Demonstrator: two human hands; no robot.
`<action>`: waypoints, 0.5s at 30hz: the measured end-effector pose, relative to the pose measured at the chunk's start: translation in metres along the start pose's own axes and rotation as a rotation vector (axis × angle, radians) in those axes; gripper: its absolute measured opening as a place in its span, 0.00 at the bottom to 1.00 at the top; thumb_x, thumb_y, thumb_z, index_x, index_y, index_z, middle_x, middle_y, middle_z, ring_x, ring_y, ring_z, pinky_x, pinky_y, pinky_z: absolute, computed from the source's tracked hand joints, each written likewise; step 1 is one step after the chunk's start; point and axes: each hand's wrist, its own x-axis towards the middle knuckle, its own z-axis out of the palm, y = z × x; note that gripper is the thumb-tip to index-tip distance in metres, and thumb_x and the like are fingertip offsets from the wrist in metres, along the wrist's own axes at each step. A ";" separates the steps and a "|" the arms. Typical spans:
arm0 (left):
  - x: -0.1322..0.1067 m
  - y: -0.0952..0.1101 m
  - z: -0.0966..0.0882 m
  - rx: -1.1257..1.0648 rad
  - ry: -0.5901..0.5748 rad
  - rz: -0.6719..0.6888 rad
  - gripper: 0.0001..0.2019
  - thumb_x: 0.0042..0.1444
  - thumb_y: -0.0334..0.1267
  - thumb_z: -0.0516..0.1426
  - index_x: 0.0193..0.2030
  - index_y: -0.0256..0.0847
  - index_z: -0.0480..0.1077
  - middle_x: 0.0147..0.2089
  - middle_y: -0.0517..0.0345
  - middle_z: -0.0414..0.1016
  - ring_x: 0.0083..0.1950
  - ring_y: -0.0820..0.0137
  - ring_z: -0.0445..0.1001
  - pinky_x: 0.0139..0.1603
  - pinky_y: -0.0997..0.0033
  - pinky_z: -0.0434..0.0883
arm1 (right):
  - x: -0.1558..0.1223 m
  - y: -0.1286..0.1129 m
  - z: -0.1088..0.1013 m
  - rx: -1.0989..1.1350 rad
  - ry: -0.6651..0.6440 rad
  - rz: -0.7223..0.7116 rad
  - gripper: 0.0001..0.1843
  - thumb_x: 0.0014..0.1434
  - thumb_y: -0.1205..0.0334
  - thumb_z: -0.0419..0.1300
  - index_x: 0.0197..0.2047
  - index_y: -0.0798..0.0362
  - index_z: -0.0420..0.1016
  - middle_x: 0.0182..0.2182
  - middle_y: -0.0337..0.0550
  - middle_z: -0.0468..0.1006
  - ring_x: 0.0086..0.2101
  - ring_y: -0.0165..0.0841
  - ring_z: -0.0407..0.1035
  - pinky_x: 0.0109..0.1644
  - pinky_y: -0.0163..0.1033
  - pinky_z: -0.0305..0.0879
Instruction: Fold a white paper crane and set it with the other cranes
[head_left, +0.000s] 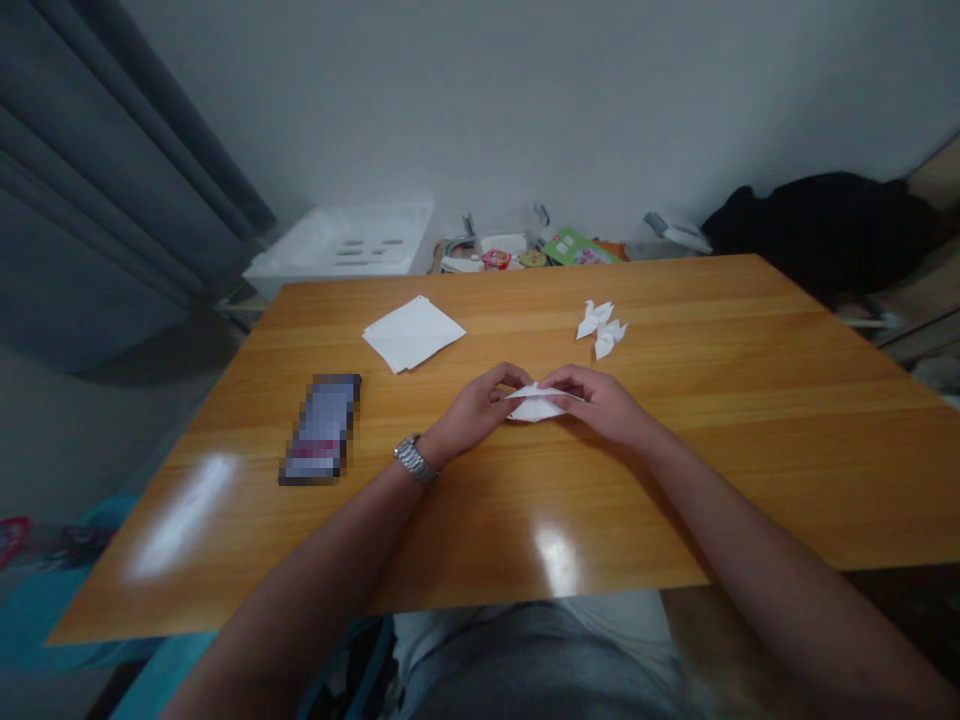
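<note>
A small piece of folded white paper [537, 407] is held between my two hands, just above the middle of the wooden table. My left hand [480, 405], with a metal watch on its wrist, pinches the paper's left end. At the right end, my right hand [600, 400] grips it between thumb and fingers. Part of the paper is covered by my fingers. Beyond my right hand lie two folded paper cranes [596, 318], close together. A stack of white square paper sheets [415, 334] rests on the table past my left hand.
On the left of the wooden table [750, 400] lies a phone [321, 430], its screen blurred out. Behind the table's far edge stand a white plastic bin [375, 235] and a green booklet [576, 247] among clutter. A black item [825, 230] sits at the far right.
</note>
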 end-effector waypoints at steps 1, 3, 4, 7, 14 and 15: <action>0.000 0.000 0.000 -0.004 -0.004 -0.008 0.09 0.63 0.34 0.58 0.49 0.38 0.70 0.49 0.52 0.75 0.51 0.69 0.75 0.53 0.69 0.73 | 0.000 0.000 0.000 0.000 0.000 0.003 0.12 0.62 0.55 0.63 0.45 0.52 0.79 0.44 0.46 0.82 0.45 0.38 0.76 0.54 0.44 0.69; 0.000 0.001 0.000 -0.016 -0.005 -0.024 0.09 0.62 0.33 0.58 0.49 0.38 0.70 0.49 0.52 0.76 0.50 0.69 0.76 0.52 0.69 0.73 | -0.001 -0.001 0.000 0.002 0.000 0.014 0.13 0.61 0.54 0.64 0.45 0.52 0.79 0.44 0.46 0.82 0.44 0.38 0.76 0.53 0.44 0.69; 0.000 0.001 -0.001 -0.020 -0.005 -0.031 0.09 0.62 0.33 0.58 0.49 0.38 0.71 0.49 0.53 0.76 0.50 0.69 0.76 0.52 0.69 0.73 | -0.001 0.000 0.000 0.005 0.001 0.022 0.13 0.61 0.54 0.64 0.45 0.53 0.79 0.44 0.46 0.82 0.44 0.38 0.76 0.53 0.44 0.69; -0.001 0.002 -0.001 -0.012 -0.006 -0.050 0.10 0.62 0.35 0.59 0.49 0.38 0.72 0.50 0.52 0.77 0.48 0.69 0.77 0.50 0.70 0.74 | -0.002 0.001 0.000 0.010 0.009 0.052 0.15 0.59 0.52 0.66 0.45 0.53 0.79 0.44 0.47 0.83 0.43 0.39 0.77 0.51 0.44 0.70; -0.002 0.007 0.000 0.067 0.017 -0.049 0.12 0.62 0.42 0.61 0.49 0.38 0.73 0.48 0.51 0.79 0.45 0.69 0.78 0.48 0.69 0.75 | -0.004 -0.003 0.001 0.016 0.006 0.054 0.17 0.61 0.48 0.65 0.44 0.53 0.80 0.41 0.46 0.83 0.40 0.37 0.77 0.46 0.42 0.71; -0.003 0.007 0.000 0.066 0.017 -0.053 0.13 0.63 0.44 0.61 0.49 0.38 0.73 0.47 0.51 0.79 0.44 0.69 0.78 0.48 0.68 0.75 | -0.004 -0.004 0.001 0.001 0.011 0.048 0.16 0.62 0.48 0.64 0.44 0.53 0.80 0.40 0.46 0.83 0.40 0.37 0.77 0.46 0.42 0.71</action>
